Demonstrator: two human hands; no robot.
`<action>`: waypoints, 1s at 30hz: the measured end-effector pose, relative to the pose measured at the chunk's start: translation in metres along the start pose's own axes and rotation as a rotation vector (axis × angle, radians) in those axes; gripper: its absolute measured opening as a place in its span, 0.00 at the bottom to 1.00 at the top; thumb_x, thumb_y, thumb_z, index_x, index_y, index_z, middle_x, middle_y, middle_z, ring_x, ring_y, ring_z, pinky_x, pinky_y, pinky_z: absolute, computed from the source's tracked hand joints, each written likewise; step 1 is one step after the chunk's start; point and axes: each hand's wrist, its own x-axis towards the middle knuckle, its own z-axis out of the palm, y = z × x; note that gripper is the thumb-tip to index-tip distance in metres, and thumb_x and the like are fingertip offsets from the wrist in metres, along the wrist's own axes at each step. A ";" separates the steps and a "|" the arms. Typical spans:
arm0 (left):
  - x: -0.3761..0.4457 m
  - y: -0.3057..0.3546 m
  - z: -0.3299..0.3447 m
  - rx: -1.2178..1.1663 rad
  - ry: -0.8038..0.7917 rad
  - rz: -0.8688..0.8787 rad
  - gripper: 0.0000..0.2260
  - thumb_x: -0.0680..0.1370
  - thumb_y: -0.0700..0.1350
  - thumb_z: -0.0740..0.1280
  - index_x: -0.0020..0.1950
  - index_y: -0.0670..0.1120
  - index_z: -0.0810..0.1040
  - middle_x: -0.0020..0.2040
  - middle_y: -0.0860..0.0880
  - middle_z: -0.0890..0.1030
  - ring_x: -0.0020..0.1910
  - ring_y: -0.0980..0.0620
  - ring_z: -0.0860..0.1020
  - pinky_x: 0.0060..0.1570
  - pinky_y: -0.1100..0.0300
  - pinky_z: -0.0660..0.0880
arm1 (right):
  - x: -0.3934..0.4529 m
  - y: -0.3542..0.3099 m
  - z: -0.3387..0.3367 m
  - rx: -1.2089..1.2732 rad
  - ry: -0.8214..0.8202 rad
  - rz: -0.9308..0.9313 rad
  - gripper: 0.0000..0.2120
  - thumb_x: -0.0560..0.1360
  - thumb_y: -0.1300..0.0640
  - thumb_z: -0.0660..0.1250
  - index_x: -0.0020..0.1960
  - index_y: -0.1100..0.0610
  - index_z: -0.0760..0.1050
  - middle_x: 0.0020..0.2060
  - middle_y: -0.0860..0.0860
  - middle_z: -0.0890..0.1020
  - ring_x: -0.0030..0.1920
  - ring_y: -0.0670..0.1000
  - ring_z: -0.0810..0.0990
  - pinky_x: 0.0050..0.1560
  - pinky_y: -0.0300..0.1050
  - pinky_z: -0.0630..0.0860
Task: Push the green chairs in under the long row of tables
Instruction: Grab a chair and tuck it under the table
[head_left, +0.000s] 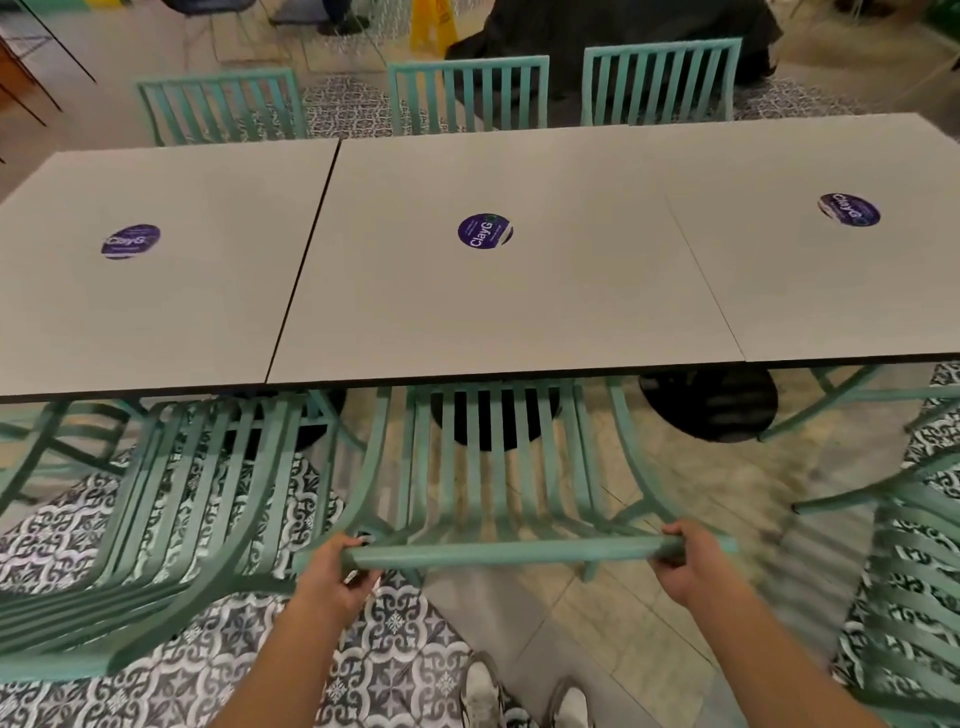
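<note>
A green slatted chair (498, 467) stands in front of me, its seat partly under the near edge of the long row of grey tables (467, 312). My left hand (337, 571) grips the left end of its top back rail (509, 552). At the rail's right end, my right hand (691, 564) is closed around it. Another green chair (171, 499) sits to the left, angled and mostly out from the table. A third green chair (909, 587) stands at the right edge, also pulled out.
Three green chairs (467, 93) line the far side of the tables. Black round table bases (711, 405) stand under the tops. A yellow floor sign (434, 23) and a dark seated person are beyond. My white shoes (483, 696) are on patterned tiles.
</note>
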 end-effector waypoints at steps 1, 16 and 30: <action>0.002 0.001 0.002 0.000 0.007 -0.003 0.03 0.78 0.35 0.64 0.50 0.41 0.71 0.49 0.37 0.72 0.44 0.40 0.74 0.50 0.50 0.75 | 0.000 -0.002 0.002 -0.003 0.000 -0.009 0.07 0.75 0.69 0.58 0.41 0.61 0.65 0.41 0.57 0.69 0.39 0.54 0.71 0.37 0.47 0.73; 0.016 0.004 0.026 -0.048 0.006 0.014 0.04 0.77 0.35 0.64 0.47 0.40 0.69 0.52 0.37 0.72 0.56 0.39 0.73 0.60 0.47 0.75 | 0.009 -0.023 0.015 0.013 0.006 -0.010 0.06 0.75 0.70 0.58 0.42 0.60 0.65 0.42 0.57 0.69 0.41 0.55 0.72 0.55 0.45 0.71; 0.012 0.000 0.024 -0.033 -0.009 0.013 0.04 0.78 0.36 0.65 0.50 0.40 0.71 0.51 0.37 0.72 0.55 0.38 0.74 0.54 0.48 0.76 | 0.007 -0.028 0.013 -0.002 -0.002 -0.007 0.07 0.74 0.69 0.60 0.50 0.61 0.66 0.46 0.59 0.70 0.43 0.57 0.73 0.52 0.46 0.73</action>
